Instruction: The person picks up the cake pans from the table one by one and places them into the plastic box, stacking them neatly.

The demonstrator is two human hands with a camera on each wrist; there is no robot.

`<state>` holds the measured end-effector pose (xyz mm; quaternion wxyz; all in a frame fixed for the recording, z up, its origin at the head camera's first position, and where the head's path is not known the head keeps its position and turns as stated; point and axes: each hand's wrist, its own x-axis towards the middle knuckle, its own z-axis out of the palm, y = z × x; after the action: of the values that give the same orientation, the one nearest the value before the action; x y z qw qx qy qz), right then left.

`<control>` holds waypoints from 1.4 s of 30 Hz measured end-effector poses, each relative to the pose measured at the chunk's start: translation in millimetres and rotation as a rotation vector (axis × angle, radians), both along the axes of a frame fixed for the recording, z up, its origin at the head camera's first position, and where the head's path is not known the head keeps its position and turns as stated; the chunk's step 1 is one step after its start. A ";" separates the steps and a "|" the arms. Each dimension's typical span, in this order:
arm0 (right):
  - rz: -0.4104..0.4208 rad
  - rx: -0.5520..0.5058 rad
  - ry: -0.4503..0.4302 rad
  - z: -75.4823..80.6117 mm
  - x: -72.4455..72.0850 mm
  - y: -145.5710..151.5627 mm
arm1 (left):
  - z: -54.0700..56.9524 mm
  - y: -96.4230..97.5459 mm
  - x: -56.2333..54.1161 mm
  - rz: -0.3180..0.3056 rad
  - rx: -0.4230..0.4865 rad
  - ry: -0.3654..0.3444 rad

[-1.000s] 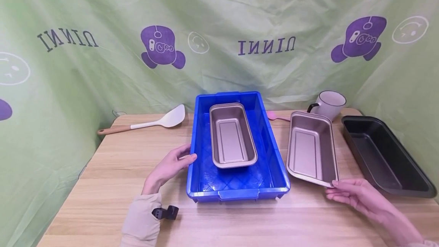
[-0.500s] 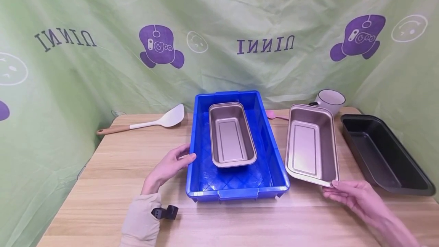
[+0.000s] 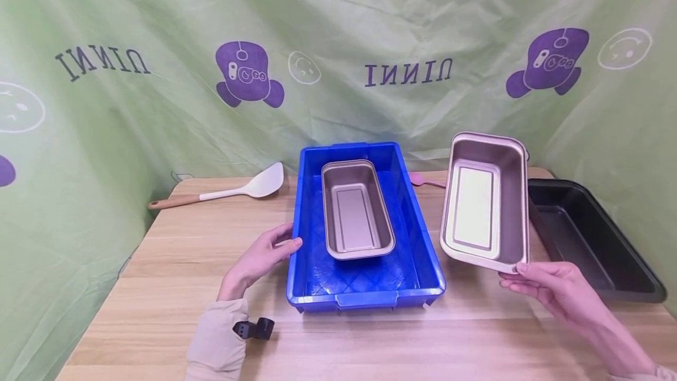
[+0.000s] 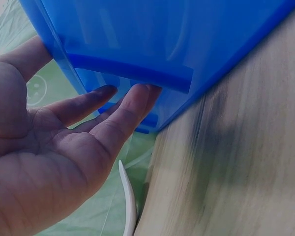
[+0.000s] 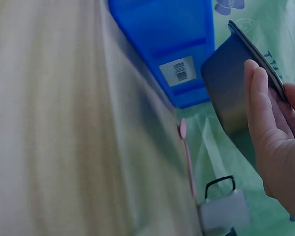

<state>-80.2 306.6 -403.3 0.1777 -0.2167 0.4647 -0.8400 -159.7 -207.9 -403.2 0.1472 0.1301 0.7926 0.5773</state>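
My right hand (image 3: 563, 296) grips a bronze loaf pan (image 3: 486, 207) by its near right corner, thumb on the rim and fingers underneath. The pan is raised over the table and tilted with its far end up, its inside facing me. In the right wrist view the fingers lie along the pan's dark outer wall (image 5: 231, 83). A second bronze loaf pan (image 3: 354, 207) sits inside the blue plastic bin (image 3: 367, 300). At the bin's left side, my left hand (image 3: 261, 260) holds the wall, thumb at the rim and fingers against the outside (image 4: 177, 29).
A larger black loaf pan (image 3: 587, 240) stands at the right, partly behind the right hand. A white spatula (image 3: 264, 181) with a wooden handle lies at the back left. Behind the raised pan are a pink utensil (image 3: 418, 179) and a white mug (image 5: 226, 211). A green curtain (image 3: 338, 104) hangs behind.
The right hand has lifted the bronze loaf pan and tipped its far end upward, so it now covers the mug in the head view. Left hand and bin have stayed put.
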 end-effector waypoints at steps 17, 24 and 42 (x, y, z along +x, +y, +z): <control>-0.091 0.036 0.105 35.0 -28.3 -35.0 | 0.6 0.4 0.2 0.002 0.004 -0.007; -0.094 0.058 0.129 44.5 -37.8 -51.6 | -0.7 0.9 -0.7 -0.006 0.023 -0.014; -0.057 0.103 0.029 51.2 -55.8 -108.9 | -2.9 -1.0 -0.3 -0.009 0.041 -0.003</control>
<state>-136.0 197.7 -352.1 0.1580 -0.2062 0.5157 -0.8165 -160.0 -209.0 -406.2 0.1484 0.1361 0.7798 0.5928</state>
